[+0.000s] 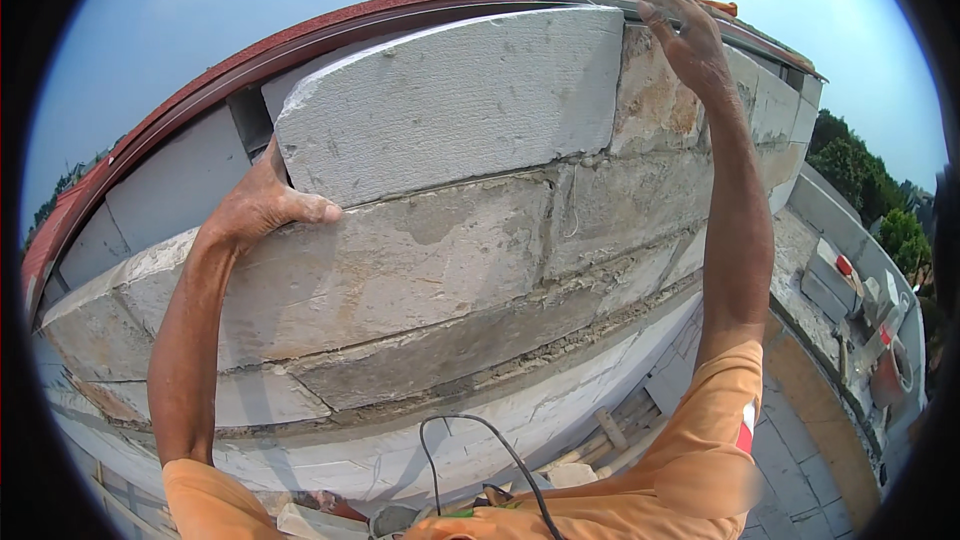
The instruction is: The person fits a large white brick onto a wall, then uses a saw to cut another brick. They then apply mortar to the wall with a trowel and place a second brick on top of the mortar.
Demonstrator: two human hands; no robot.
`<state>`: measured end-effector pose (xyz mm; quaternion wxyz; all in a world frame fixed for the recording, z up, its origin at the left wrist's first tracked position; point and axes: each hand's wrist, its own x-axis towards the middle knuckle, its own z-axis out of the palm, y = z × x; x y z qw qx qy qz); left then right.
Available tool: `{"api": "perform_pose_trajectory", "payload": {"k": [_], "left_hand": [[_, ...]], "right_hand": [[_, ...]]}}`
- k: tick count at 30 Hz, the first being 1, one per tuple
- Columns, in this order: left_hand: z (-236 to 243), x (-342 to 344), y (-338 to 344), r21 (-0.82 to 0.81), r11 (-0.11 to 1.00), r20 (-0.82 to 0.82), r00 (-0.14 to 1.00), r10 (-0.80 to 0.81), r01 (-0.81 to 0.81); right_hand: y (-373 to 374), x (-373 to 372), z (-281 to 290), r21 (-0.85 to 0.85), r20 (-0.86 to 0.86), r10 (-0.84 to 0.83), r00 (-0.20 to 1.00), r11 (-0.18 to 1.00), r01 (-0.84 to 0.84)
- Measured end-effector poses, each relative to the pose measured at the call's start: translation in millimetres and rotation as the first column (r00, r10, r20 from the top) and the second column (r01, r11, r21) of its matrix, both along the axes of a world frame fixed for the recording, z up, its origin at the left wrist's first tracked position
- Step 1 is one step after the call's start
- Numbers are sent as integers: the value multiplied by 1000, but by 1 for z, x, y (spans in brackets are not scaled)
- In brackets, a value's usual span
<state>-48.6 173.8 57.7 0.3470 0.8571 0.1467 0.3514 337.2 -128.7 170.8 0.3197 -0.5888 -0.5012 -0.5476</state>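
A white aerated concrete block sits on the top course of the wall, its upper left corner cut at a slope. My left hand grips the block's lower left end, with the thumb along the bottom joint and the fingers partly hidden behind it. Up by the block's top right corner, my right hand is raised with its fingers stretched out beside the roof edge. Whether those fingertips touch the edge is hard to tell. A thin string runs along the block's top.
The red roof slopes just behind the wall top. To the right, a ledge carries loose grey blocks, a hammer and a bucket. A black cable loops in front of me, with timber pieces below.
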Motion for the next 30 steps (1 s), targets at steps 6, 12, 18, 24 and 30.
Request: {"api": "perform_pose_trajectory", "payload": {"k": [6, 12, 18, 24, 30], "left_hand": [[2, 0, -10, -24, 999, -40, 998, 48, -49], [-1, -2, -1, -6, 998, -40, 997, 65, -65], [1, 0, -3, -23, 998, -61, 996, 57, -59], [3, -7, -4, -26, 997, -99, 993, 71, -73], [-2, 0, -5, -22, 999, -56, 998, 40, -42]], "right_hand": [[7, -8, 17, -282, -208, -114, 971, 958, 52], [28, -7, 14, -353, -244, -116, 963, 936, 23], [23, 0, 22, -393, -293, -119, 949, 920, -6], [27, -1, 23, -419, -265, -71, 962, 907, -49], [21, -5, 24, -409, -249, -103, 963, 912, -8]]}}
